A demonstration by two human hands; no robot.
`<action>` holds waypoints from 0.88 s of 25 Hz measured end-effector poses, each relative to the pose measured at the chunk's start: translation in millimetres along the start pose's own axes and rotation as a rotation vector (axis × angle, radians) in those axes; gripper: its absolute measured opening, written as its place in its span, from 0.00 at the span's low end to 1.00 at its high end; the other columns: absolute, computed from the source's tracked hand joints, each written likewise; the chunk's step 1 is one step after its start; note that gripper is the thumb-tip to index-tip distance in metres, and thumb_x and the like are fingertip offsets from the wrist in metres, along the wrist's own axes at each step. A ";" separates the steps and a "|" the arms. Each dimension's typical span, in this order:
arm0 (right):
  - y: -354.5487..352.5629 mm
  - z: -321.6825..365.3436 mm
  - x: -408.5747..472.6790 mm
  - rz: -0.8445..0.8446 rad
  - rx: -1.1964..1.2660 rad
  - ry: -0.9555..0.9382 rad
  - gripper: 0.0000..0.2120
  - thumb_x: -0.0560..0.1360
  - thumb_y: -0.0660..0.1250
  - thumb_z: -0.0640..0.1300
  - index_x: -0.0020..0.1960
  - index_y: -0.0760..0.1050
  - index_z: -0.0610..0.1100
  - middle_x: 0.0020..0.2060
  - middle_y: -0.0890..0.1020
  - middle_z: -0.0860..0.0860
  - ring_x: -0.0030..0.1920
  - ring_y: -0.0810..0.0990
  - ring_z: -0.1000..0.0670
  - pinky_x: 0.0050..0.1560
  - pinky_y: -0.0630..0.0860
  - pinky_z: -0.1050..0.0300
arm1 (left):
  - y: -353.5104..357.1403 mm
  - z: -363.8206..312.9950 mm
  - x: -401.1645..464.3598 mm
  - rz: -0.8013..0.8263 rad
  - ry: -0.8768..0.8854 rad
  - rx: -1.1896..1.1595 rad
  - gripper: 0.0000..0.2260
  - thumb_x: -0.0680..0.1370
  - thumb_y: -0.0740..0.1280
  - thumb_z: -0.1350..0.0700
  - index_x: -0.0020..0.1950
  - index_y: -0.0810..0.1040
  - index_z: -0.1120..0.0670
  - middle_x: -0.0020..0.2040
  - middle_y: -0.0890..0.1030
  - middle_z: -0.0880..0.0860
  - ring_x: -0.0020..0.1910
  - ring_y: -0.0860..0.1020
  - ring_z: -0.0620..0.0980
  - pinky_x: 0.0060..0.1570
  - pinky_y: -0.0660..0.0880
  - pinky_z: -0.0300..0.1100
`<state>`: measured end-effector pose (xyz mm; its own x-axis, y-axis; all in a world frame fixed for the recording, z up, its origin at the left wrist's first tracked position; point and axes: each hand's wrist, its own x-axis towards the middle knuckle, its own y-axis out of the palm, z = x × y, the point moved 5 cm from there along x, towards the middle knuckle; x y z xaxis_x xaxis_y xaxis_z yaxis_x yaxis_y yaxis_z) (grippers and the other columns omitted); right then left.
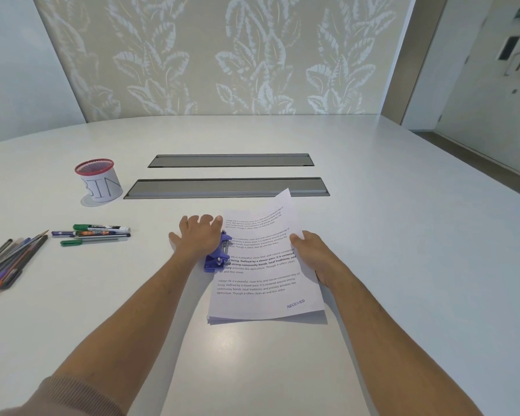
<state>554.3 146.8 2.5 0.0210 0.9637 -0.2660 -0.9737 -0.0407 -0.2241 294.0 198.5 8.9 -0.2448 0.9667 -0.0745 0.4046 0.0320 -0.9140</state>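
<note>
A stack of printed white paper sheets lies on the white table, its left edge slid into a purple hole punch. "RECEIVED" is stamped in blue at the sheets' lower right. My left hand presses down on top of the punch with spread fingers. My right hand holds the right edge of the sheets, thumb on top and fingers under. The far right corner of the paper curls up off the table.
A red-rimmed mesh cup labelled "BIN" stands at the back left. Several markers and a fan of pens and pencils lie at the left. Two grey cable hatches run across the table's middle.
</note>
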 end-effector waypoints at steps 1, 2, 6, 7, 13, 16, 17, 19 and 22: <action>0.1 0.3 0.0 0.000 -0.006 -0.004 0.15 0.83 0.56 0.46 0.62 0.75 0.40 0.58 0.82 0.46 0.57 0.81 0.45 0.60 0.76 0.50 | 1.4 0.7 1.1 0.022 0.002 0.017 0.24 0.80 0.45 0.41 0.73 0.63 0.45 0.77 0.59 0.53 0.77 0.48 0.55 0.69 0.46 0.65; 0.4 1.0 -0.3 0.000 -0.018 -0.013 0.15 0.83 0.56 0.46 0.62 0.75 0.40 0.58 0.82 0.46 0.57 0.81 0.46 0.57 0.76 0.53 | 2.5 0.4 1.6 0.040 0.007 0.036 0.24 0.80 0.44 0.41 0.74 0.62 0.44 0.78 0.56 0.52 0.78 0.45 0.54 0.69 0.43 0.65; 0.5 2.6 -1.3 -0.023 -0.087 -0.037 0.15 0.84 0.54 0.45 0.62 0.75 0.40 0.57 0.82 0.47 0.56 0.80 0.47 0.51 0.73 0.56 | 5.2 -1.7 4.0 0.067 0.027 0.084 0.23 0.81 0.43 0.42 0.76 0.56 0.42 0.80 0.51 0.51 0.78 0.41 0.54 0.69 0.40 0.67; 0.4 2.8 -1.6 -0.028 -0.095 -0.042 0.15 0.84 0.54 0.45 0.62 0.75 0.41 0.57 0.82 0.48 0.56 0.80 0.47 0.50 0.73 0.57 | 6.0 -0.9 5.1 0.071 0.026 0.092 0.24 0.81 0.43 0.42 0.77 0.55 0.42 0.80 0.50 0.51 0.78 0.40 0.54 0.69 0.40 0.67; 0.6 3.4 -3.1 -0.027 -0.102 -0.066 0.14 0.85 0.53 0.44 0.60 0.75 0.43 0.55 0.81 0.51 0.51 0.80 0.52 0.42 0.71 0.64 | 18.1 12.5 9.3 0.069 0.029 0.061 0.26 0.79 0.39 0.38 0.77 0.51 0.39 0.80 0.48 0.49 0.78 0.38 0.53 0.69 0.36 0.65; 1.0 2.7 -2.0 -0.030 -0.120 -0.061 0.14 0.85 0.53 0.45 0.61 0.75 0.43 0.55 0.81 0.51 0.51 0.79 0.53 0.42 0.71 0.65 | 18.1 14.3 11.3 0.064 0.045 0.059 0.26 0.79 0.39 0.37 0.77 0.50 0.39 0.80 0.47 0.49 0.78 0.37 0.52 0.69 0.35 0.65; 0.7 2.5 -1.6 -0.027 -0.121 -0.060 0.14 0.84 0.53 0.45 0.62 0.75 0.43 0.55 0.81 0.51 0.51 0.79 0.53 0.41 0.71 0.65 | 17.9 13.9 12.1 0.071 0.050 0.057 0.26 0.79 0.39 0.38 0.77 0.49 0.39 0.80 0.47 0.49 0.78 0.37 0.52 0.69 0.35 0.64; -0.2 2.3 -1.6 -0.024 -0.122 -0.062 0.15 0.84 0.53 0.45 0.62 0.75 0.43 0.55 0.82 0.50 0.52 0.80 0.52 0.42 0.72 0.65 | 18.2 14.0 11.1 0.081 0.056 0.059 0.26 0.79 0.39 0.38 0.78 0.48 0.39 0.80 0.46 0.49 0.78 0.37 0.52 0.70 0.34 0.64; 0.5 1.4 -0.8 -0.021 -0.116 -0.071 0.15 0.84 0.53 0.44 0.62 0.75 0.42 0.56 0.82 0.50 0.54 0.80 0.51 0.45 0.73 0.61 | 19.8 17.7 6.9 0.068 0.075 0.080 0.26 0.80 0.39 0.39 0.78 0.48 0.40 0.80 0.46 0.49 0.78 0.38 0.52 0.71 0.35 0.62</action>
<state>553.5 146.4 4.0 0.0208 0.9808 -0.1941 -0.9405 -0.0467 -0.3365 284.7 201.3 -16.8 -0.1516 0.9823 -0.1102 0.3456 -0.0518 -0.9369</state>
